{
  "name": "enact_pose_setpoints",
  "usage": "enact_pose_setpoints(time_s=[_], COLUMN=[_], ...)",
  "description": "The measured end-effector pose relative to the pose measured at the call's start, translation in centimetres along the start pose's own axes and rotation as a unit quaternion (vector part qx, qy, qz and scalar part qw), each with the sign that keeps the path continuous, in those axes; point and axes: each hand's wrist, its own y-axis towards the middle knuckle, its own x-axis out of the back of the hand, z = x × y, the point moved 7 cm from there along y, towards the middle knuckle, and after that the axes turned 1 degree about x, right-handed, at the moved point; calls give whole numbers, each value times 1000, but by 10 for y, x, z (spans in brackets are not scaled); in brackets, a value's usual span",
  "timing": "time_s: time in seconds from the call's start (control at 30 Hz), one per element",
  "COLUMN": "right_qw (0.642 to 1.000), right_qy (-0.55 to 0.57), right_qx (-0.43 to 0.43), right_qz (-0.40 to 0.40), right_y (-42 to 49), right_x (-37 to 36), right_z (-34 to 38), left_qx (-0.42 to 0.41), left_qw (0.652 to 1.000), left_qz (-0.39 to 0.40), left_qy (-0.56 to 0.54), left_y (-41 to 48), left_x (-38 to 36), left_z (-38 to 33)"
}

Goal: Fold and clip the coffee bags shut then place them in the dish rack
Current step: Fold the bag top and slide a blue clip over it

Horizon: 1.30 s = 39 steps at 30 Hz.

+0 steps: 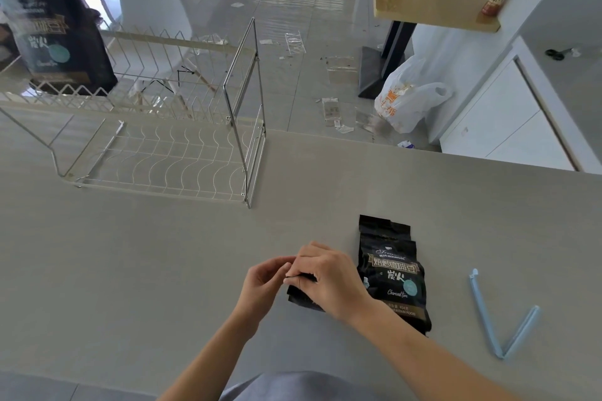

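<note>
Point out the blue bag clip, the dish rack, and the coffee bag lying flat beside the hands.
blue bag clip (481, 314), head view, on its left arm.
dish rack (239, 52), head view, on its upright chrome end frame.
coffee bag (394, 273), head view, on the printed front label.

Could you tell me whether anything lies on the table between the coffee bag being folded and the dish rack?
Nothing visible does: the grey table is bare between the coffee bag and the dish rack.

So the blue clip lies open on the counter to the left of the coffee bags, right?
Not quite. In the head view the blue clip does lie open on the counter, but to the right of the coffee bags, not the left.
</note>
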Motion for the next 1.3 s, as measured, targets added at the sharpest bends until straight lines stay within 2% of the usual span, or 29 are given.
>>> enact_pose_setpoints(time_s=[0.2, 0.33, 0.4, 0.47, 0.53, 0.57, 0.6, 0.73, 0.9, 1.0, 1.17, 1.3], right_qw=[1000, 997, 992, 986, 981, 979, 977, 981, 984, 985, 979, 982], right_qy=[-19, -32, -19, 12, 47, 57, 64, 52, 33, 28, 84, 52], right_qx=[-3, -72, -117, -157, -178, -181, -182, -160, -145, -145, -172, -174], right_qz=[19, -12, -37, -55, -69, -79, -87, -99, -96, -84, -73, -56], right_y=[-28, -57, -76, -92, -100, -102, -103, -104, -102, -101, -97, -89], right_x=[3, 32, 42, 45, 44, 43, 42, 38, 34, 30, 23, 29], right_z=[-20, -53, -69, -81, -86, -86, -86, -78, -76, -80, -89, -90], left_qx=[64, 40, -4, -79, -173, -206, -224, -263, -302, -304, -293, -269], left_qw=[998, 989, 975, 928, 842, 811, 802, 831, 821, 826, 843, 851], left_qz=[17, 3, 34, 81, 116, 125, 123, 66, 50, 44, 63, 66], left_qy=[20, 140, 218, 355, 499, 533, 540, 485, 481, 472, 446, 447], left_y=[2, 7, 8, 5, -4, -8, -12, -15, -24, -25, -21, -13], left_x=[-11, -14, -22, -42, -72, -86, -97, -103, -99, -96, -96, -93], left_z=[6, -19, -33, -47, -54, -54, -53, -57, -58, -57, -54, -54])
